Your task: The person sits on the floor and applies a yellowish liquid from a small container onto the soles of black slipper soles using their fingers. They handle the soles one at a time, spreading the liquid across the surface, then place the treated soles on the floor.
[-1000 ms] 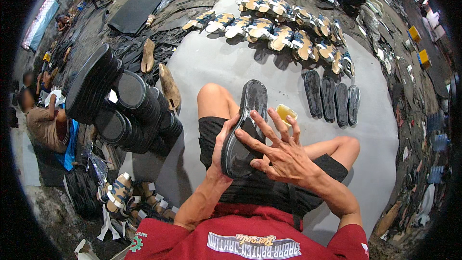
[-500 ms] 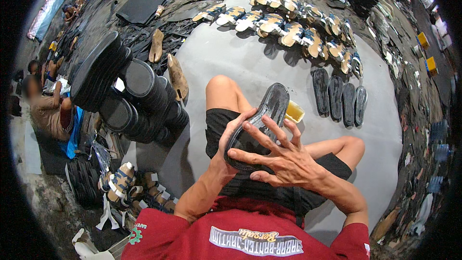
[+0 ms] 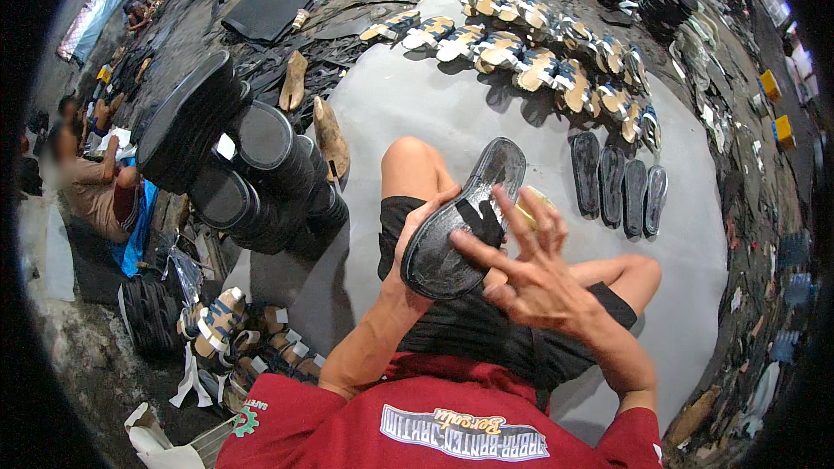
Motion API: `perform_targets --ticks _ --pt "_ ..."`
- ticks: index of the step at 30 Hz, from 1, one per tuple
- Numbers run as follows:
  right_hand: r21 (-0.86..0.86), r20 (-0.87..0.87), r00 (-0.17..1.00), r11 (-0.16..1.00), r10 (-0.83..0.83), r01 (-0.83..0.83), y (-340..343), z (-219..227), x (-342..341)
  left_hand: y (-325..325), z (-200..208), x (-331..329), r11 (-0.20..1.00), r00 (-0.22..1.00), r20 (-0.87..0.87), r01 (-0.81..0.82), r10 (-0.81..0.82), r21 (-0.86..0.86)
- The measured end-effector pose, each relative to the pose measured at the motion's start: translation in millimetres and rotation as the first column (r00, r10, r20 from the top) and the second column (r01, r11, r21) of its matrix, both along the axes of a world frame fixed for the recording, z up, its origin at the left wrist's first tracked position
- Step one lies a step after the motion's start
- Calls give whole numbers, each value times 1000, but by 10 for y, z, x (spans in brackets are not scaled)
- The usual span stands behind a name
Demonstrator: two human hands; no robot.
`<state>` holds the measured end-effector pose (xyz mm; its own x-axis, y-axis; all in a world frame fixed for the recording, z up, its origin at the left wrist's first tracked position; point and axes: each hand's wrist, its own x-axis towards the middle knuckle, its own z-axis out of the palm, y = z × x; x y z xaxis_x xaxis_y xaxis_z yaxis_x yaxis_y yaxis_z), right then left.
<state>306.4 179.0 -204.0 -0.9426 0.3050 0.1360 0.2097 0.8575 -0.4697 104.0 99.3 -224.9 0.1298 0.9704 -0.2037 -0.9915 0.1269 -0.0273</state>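
Note:
My left hand (image 3: 412,227) is closed around the left edge of a black shoe sole (image 3: 434,259), thumb along its side, holding it tilted over my lap. The sole's upper face looks wet and shiny. My right hand (image 3: 546,282) is over the sole's right side with fingers spread, the index fingertip at its surface; nothing is seen held in it. Behind those fingers, a small yellow tub (image 3: 525,208) is partly hidden. Several black soles (image 3: 612,182) lie in a row on the grey sheet (image 3: 686,287) to the right.
Several sandals (image 3: 499,49) with tan footbeds and blue-white straps stand in rows at the sheet's far edge. Tall stacks of black soles (image 3: 265,137) rise at left, beside wooden shoe lasts (image 3: 331,137). More sandals (image 3: 219,321) lie lower left. A person (image 3: 91,182) sits far left.
My right hand has drawn back to the right, off the sole's middle, uncovering more of its shiny face. The left hand keeps its hold, with the sole turned slightly.

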Motion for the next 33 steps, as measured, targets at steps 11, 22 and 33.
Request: perform_targets --ticks 11,22,33 --pt "189 2 993 975 119 -117 -71 -81 59 16 -38 -36 998 985 -168 -47 37 -53" --pt "-98 -106 937 941 -333 324 280 -32 -43 32 -228 -128 992 976 -176 -128 127 4" --pt "-21 -92 996 1000 -17 15 -100 48 -109 108 -237 -104 992 981 -163 -114 104 -48"
